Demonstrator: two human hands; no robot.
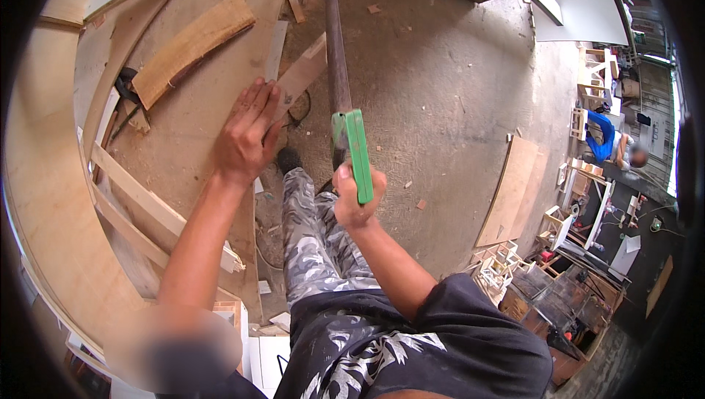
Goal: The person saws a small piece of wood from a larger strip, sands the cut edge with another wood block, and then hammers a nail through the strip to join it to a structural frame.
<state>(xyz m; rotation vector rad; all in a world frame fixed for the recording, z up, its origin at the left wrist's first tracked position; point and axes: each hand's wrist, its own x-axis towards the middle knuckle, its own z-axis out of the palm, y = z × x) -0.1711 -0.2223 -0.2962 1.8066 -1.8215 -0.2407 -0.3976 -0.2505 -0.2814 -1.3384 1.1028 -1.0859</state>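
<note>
- Grips: two in my feed, both bare hands.
- Right grip (355,210): closed round the green handle (357,153) of one saw (340,83); the dark blade points away from me, seen nearly edge-on.
- Left grip (253,126): not closed; fingers stretched out, palm down on one wooden strip (302,77).
- Strip: one, just left of the saw, slanting up to the right. Its far end meets the blade in my view; I cannot tell whether they touch.
- Beyond the left grip: one curved plank (192,48) with a dark lower edge, lying on the brown surface (187,131).
- Lower left, beside the left forearm: two narrow boards (167,215), roughly parallel.
- Right, on the floor (426,90): two flat panels (507,193), side by side; small wood scraps scattered, too many and too small for me to count.
- Far right: one other person (626,151), near one blue item (602,137).
</note>
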